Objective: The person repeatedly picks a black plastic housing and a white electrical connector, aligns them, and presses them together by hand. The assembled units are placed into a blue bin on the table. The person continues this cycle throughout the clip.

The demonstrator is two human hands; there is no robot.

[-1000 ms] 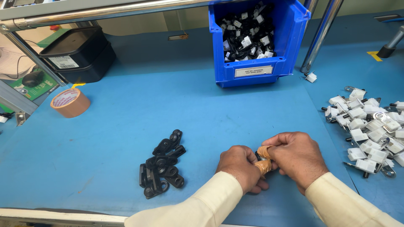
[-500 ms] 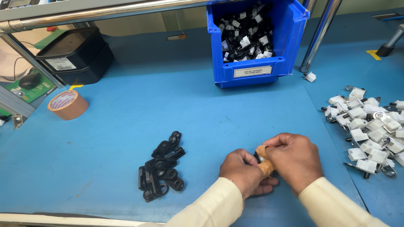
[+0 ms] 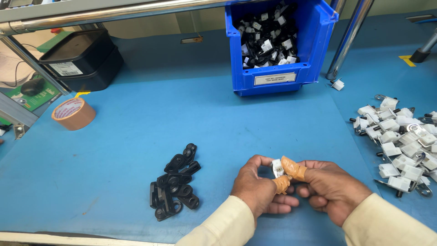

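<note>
While both our hands pinch it, left hand and right hand press the small white plastic clip together above the blue surface; next, likely adding a black bracket from the pile at nine o'clock.

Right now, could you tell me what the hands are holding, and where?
Both hands, left and right, pinch a small white part by its edges with taped fingertips.

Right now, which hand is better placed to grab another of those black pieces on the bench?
The left hand, probably. The pile of black plastic brackets lies just to its left, while the right hand sits farther off, nearer the white assembled parts.
</note>
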